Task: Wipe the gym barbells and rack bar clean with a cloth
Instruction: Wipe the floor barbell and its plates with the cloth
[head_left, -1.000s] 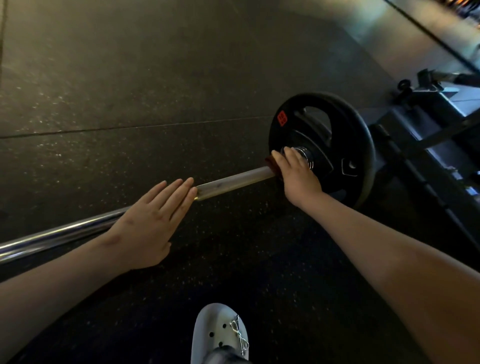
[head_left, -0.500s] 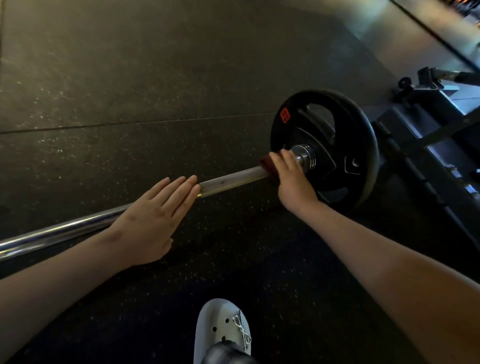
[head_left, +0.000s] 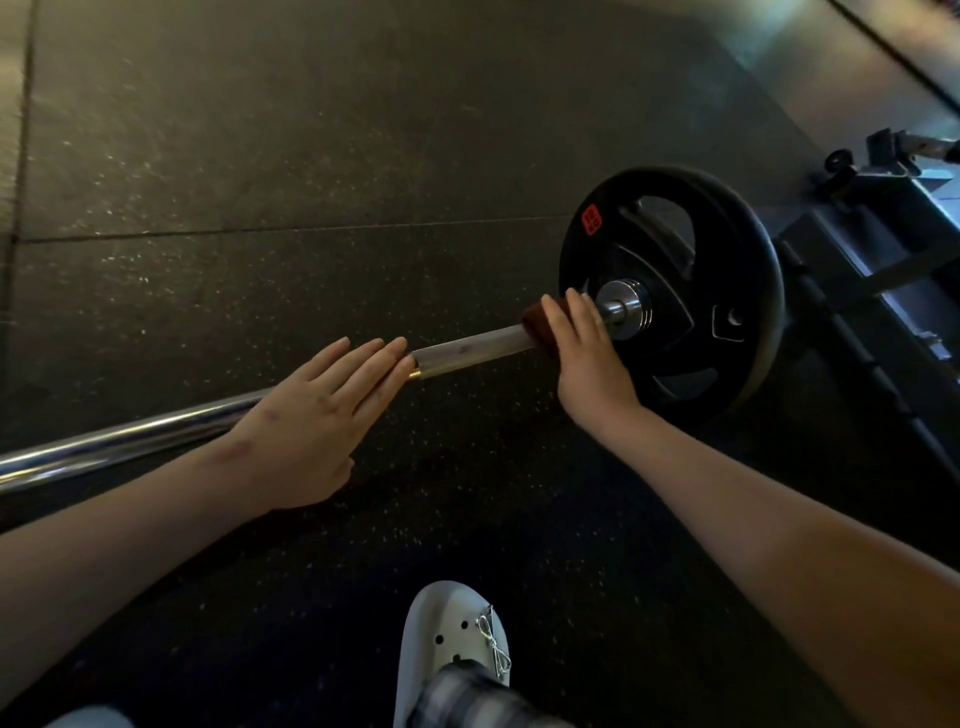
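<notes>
Cloth (head_left: 535, 325) pass backs off the weight plate (head_left: 727, 234); collar (head_left: 626, 306) now exposed
Right hand (head_left: 587, 364) grips cloth round the barbell (head_left: 467, 351), right of centre; left hand (head_left: 317, 421) flat, fingers straight, steadying it centre-left; long shaft likely still unwiped

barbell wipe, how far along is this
Done: nothing provably clean. In hand: the right hand grips a dark red cloth round the bar beside the weight plate; the left hand rests flat on it. Left: probably the bar's long chrome stretch and the rack frame.
</notes>
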